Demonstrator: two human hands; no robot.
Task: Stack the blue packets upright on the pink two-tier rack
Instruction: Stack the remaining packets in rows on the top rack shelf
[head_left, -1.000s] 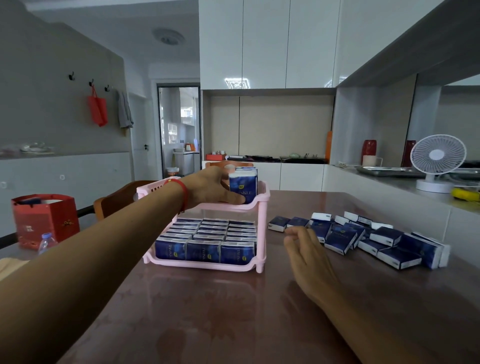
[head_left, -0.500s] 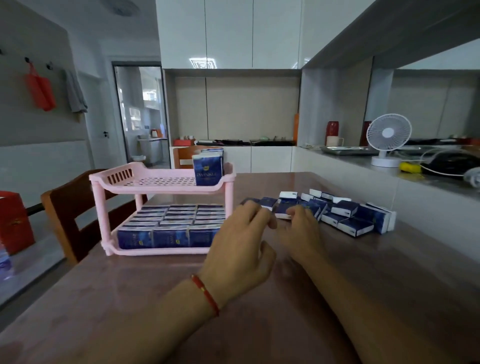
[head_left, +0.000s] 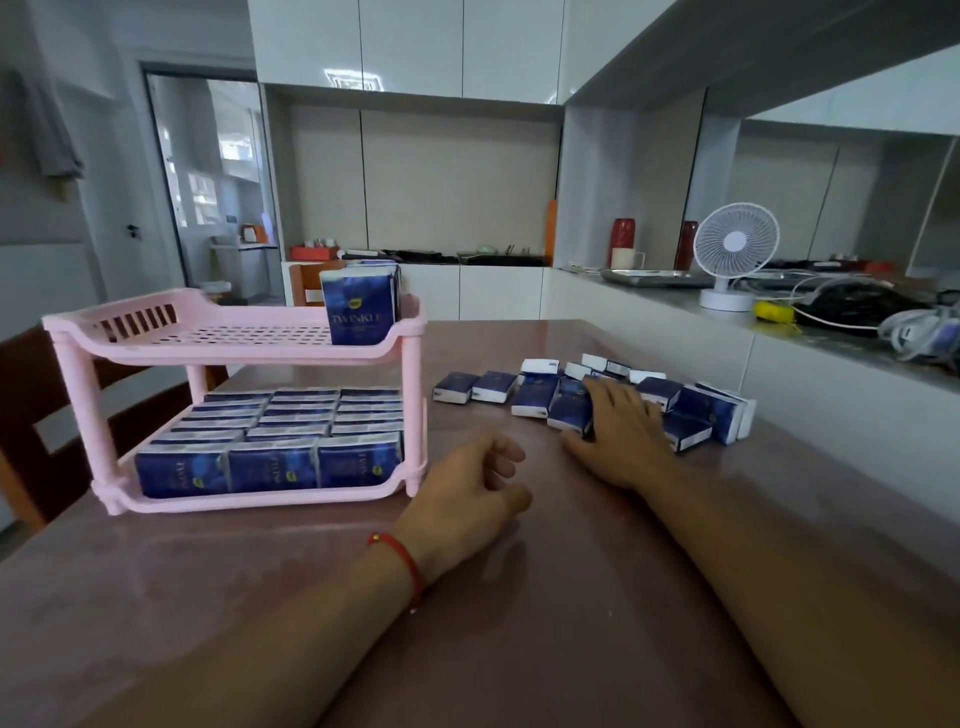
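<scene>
Two hands on the worktop (head_left: 571, 623). Your right hand (head_left: 623, 441) lies flat on the loose blue packets (head_left: 535, 397), fingers (head_left: 605, 397) spread, touching them, thumb beside one packet's edge. Your left hand (head_left: 467, 493) rests just left of it, fingers loosely curled, holding nothing. Pink two-tier rack (head_left: 156, 332) stands left of your left fingers: lower tier packed with upright packets (head_left: 270, 467), upper tier has an upright batch (head_left: 361, 306) at its right end. White fan (head_left: 735, 249) well beyond your right fingers.
</scene>
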